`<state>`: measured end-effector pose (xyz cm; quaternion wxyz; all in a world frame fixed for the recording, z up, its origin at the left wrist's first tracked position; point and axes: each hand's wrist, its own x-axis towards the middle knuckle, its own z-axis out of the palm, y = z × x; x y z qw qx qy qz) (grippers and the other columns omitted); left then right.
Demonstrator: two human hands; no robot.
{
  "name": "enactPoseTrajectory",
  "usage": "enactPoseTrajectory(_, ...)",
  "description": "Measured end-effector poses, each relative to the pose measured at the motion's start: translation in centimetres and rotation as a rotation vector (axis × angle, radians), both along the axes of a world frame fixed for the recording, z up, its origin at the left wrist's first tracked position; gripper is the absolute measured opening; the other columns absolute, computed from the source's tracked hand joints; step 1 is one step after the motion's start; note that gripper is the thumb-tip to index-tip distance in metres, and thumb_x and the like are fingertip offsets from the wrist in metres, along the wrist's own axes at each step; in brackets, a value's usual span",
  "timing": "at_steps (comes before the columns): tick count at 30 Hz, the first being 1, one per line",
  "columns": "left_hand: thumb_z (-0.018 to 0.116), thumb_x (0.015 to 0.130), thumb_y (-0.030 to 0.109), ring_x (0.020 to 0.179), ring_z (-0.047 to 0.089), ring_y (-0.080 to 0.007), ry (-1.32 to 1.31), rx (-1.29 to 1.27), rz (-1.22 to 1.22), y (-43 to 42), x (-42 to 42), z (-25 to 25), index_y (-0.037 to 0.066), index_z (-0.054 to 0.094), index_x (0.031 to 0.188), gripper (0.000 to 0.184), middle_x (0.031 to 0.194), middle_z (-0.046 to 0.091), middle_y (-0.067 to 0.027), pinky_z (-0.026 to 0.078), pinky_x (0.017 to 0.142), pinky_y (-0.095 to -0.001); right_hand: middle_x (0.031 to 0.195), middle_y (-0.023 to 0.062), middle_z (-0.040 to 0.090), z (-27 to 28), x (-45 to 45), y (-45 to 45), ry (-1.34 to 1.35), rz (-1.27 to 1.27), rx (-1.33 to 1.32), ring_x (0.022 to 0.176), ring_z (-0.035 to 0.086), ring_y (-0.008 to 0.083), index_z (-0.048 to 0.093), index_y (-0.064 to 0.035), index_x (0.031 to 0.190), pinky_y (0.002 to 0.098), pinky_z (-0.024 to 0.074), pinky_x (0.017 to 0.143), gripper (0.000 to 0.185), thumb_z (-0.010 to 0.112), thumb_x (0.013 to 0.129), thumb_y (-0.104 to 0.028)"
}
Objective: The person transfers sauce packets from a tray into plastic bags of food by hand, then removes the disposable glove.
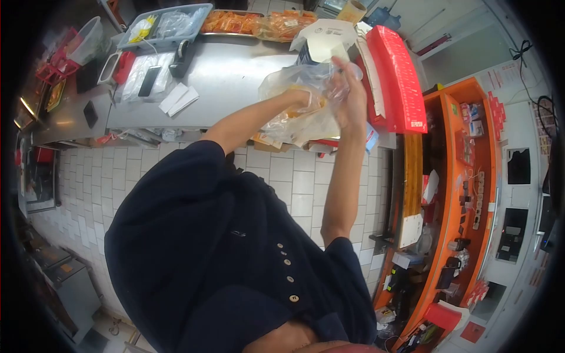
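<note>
A clear plastic bag (279, 82) is spread open above the right part of the steel counter (229, 70). My left hand (299, 99) reaches into the bag from the left, its fingers hidden by the plastic; something orange shows beside it. At the bag's right side, my right hand (352, 94) is raised, with its fingers closed on the plastic. Just behind the bag stands an open white box (326, 36) with dark sides. Red paper packaging (395, 82) lies close to the right of my right hand.
Trays of orange packets (229, 22) and a blue-grey bin (168, 26) line the counter's back. A phone (150, 81), white paper strips (179, 100) and a black stapler-like object (180, 59) lie left. Orange shelves (453, 147) stand at right.
</note>
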<state>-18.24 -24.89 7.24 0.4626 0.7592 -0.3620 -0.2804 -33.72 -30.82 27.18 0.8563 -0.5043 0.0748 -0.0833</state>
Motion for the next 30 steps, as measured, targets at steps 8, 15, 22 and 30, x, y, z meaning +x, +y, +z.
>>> enactPoseTrajectory(8, 0.070, 0.089, 0.063, 0.103, 0.071, -0.0307, -0.137, 0.370, -0.222, 2.5, 4.1, 1.7, 0.009, 0.061, 0.142, 0.076, 0.109, 0.075, -0.0194, 0.055, 0.096, -0.0417, 0.098, 0.0117, 0.073, -4.0, -0.8, -6.0, 0.326, -0.719, -1.574, 0.091, 0.069, 0.0292, 0.071, 0.0002, 0.120, 0.0386, 0.0532, 0.086, 0.047, 0.080, 0.092, -0.036)
enactPoseTrajectory(15, 0.073, 0.087, 0.063, 0.102, 0.071, -0.0308, -0.240, 0.531, -0.403, 0.7, 6.5, 0.6, 0.009, 0.063, 0.140, 0.077, 0.109, 0.075, -0.0196, 0.055, 0.096, -0.0417, 0.102, 0.0126, 0.074, -6.3, -4.3, 4.8, 0.236, -0.483, -1.011, 0.087, 0.068, 0.0274, 0.072, -0.0022, 0.110, 0.0387, 0.0523, 0.079, 0.023, 0.077, 0.094, -0.018)
enactPoseTrajectory(22, 0.078, 0.078, 0.067, 0.102, 0.072, -0.0345, -0.598, 0.285, -0.402, -2.4, 5.7, -4.5, 0.010, 0.068, 0.136, 0.082, 0.120, 0.073, -0.0225, 0.057, 0.094, -0.0444, 0.095, 0.0238, 0.074, -17.5, -0.3, 7.9, 0.647, -0.115, -1.582, 0.092, 0.072, 0.0433, 0.072, 0.0001, 0.098, 0.0526, 0.0568, 0.080, 0.032, 0.084, 0.080, -0.023)
enactPoseTrajectory(30, 0.077, 0.079, 0.065, 0.107, 0.071, -0.0361, -0.395, 0.515, -0.395, -1.2, 8.0, -2.5, 0.010, 0.069, 0.136, 0.079, 0.126, 0.071, -0.0235, 0.056, 0.095, -0.0453, 0.083, 0.0216, 0.074, -21.8, 1.5, 8.7, 0.818, -0.133, -1.692, 0.083, 0.075, 0.0403, 0.072, -0.0001, 0.089, 0.0487, 0.0583, 0.075, 0.020, 0.078, 0.084, -0.018)
